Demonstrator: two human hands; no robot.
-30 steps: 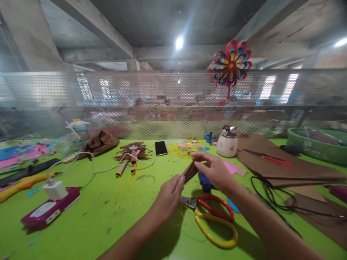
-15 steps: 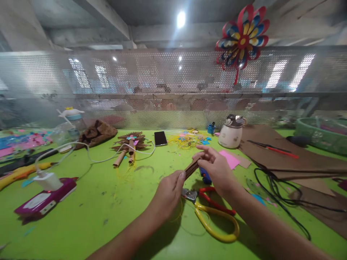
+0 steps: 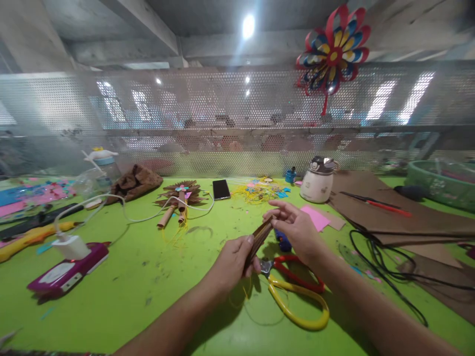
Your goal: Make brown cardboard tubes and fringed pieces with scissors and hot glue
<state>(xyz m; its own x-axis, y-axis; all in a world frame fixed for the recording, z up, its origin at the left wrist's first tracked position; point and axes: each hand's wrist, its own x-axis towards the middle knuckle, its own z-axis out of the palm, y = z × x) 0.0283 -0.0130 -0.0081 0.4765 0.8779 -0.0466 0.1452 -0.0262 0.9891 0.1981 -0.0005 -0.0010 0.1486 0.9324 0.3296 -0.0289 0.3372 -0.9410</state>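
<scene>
A folded stack of brown paper [image 3: 260, 238], narrow and pleated-looking, is held slantwise above the table. My left hand [image 3: 234, 256] grips its near end between thumb and fingers. At the far end, my right hand [image 3: 293, 225] pinches the paper between thumb and fingertips. Below the hands lies a pair of scissors [image 3: 299, 291] with one yellow and one red handle; its blades are partly hidden by my left hand. A dark blue object [image 3: 282, 241] sits behind the right hand, mostly covered. Thin yellow string [image 3: 245, 291] lies beneath the left hand.
On the green table [image 3: 122, 306] are a purple power strip [image 3: 69, 271] with a charger, a brown paper craft [image 3: 181, 195], a phone [image 3: 221, 189], a white jug [image 3: 316, 180], pink paper [image 3: 314, 217], brown sheets [image 3: 367, 202], and black cable [image 3: 386, 272]. A perforated screen [image 3: 222, 113] stands behind.
The folded paper has turned so more of its layered edge shows, and its near end reaches lower. My left hand's fingers now show beneath it. The right hand stays nearly in place.
</scene>
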